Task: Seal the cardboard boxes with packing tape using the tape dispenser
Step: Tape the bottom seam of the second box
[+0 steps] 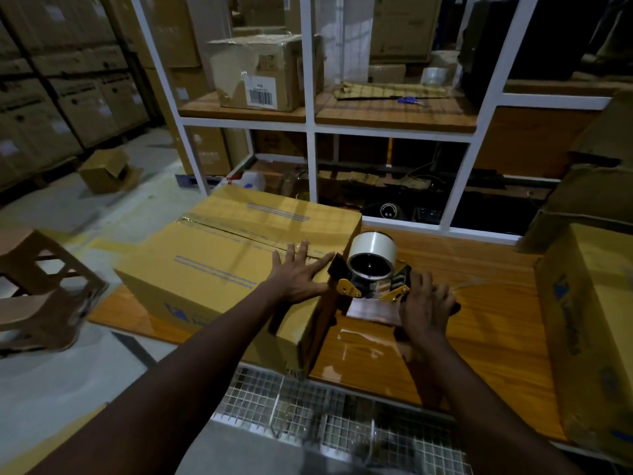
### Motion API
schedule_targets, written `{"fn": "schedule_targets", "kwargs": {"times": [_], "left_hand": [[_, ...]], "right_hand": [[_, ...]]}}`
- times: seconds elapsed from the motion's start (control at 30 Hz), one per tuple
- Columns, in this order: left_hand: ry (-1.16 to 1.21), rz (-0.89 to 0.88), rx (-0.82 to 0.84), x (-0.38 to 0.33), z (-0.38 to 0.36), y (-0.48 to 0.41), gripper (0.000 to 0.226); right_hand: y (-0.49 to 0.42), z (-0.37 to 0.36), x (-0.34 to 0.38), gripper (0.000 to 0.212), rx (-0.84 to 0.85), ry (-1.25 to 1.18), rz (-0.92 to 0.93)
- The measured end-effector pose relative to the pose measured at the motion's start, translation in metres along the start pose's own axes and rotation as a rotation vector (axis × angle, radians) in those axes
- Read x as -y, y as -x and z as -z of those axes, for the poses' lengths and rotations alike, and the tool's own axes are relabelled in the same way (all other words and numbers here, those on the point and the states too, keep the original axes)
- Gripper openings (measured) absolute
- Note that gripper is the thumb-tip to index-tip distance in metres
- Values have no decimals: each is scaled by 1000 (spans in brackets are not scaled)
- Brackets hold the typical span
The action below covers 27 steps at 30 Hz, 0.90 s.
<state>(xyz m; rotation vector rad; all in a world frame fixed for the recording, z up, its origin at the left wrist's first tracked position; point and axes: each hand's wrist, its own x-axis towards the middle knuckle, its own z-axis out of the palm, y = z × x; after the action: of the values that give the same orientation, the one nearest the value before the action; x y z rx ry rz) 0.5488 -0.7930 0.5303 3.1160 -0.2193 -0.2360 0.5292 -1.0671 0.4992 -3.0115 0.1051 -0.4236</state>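
The yellow-brown cardboard box (pixel 219 269) lies flaps-closed on the glossy orange-brown wooden table (pixel 479 303), its left part overhanging the table's edge. On the floor left of it is a brown openwork plastic stool (pixel 44 289). A shiny strip along the box's centre seam suggests the top is already taped. The top carries lines of blue print, too blurred to read, and the near side shows part of a blue logo that I cannot read either. At the right end of the box top, the left hand (pixel 298 272) lies flat with fingers spread and straight, probably to steady the box and press the seam down. Just off the box's right end is the black tape dispenser with yellow side plates and a white tape roll (pixel 371 269), tilted as if to carry the tape over the edge. The right hand (pixel 426 306) curls over its rear handle, which is mostly hidden. Well right of the box stands a second yellow-brown carton (pixel 589 320), and its blue side print is illegible.
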Motion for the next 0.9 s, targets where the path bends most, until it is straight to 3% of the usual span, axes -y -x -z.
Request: {"fn": "schedule_targets", "kwargs": {"times": [0.6,0.9], "left_hand": [[-61,-47,47,-7,-3,-6,90],[-47,-16,27,-4,-2,-6,87]], "right_hand": [[3,11,41,44,199,-85,-171],[6,-7,45,58,488,-370,-353]]}}
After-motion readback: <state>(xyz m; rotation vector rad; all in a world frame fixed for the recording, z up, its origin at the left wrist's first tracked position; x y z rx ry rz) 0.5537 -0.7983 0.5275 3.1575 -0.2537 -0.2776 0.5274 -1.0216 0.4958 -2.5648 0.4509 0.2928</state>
